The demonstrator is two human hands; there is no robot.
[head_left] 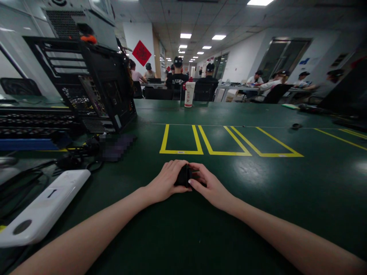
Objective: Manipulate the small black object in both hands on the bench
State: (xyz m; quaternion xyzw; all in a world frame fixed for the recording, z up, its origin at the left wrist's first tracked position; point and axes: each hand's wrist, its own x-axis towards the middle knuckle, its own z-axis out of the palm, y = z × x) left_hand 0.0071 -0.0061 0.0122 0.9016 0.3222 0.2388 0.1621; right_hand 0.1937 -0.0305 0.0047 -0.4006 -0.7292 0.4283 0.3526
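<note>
Between my two hands, low over the green table (183, 229), is a small black object (183, 176); its kind is not clear from here. My left hand (166, 177) wraps round its left side, thumb below and fingers over the top. From the right, my right hand (207, 184) grips its edge with thumb and curled fingers. Parts of the object are hidden behind the fingers. Just beyond the hands, yellow tape outlines (181, 152) mark the tabletop.
At the left stand a black computer case (97, 84), tangled black cables (74, 154) and a long white device (47, 206). A white cup (189, 94) is at the far edge. A small dark ring-shaped item (296, 126) lies at right. Several people sit beyond.
</note>
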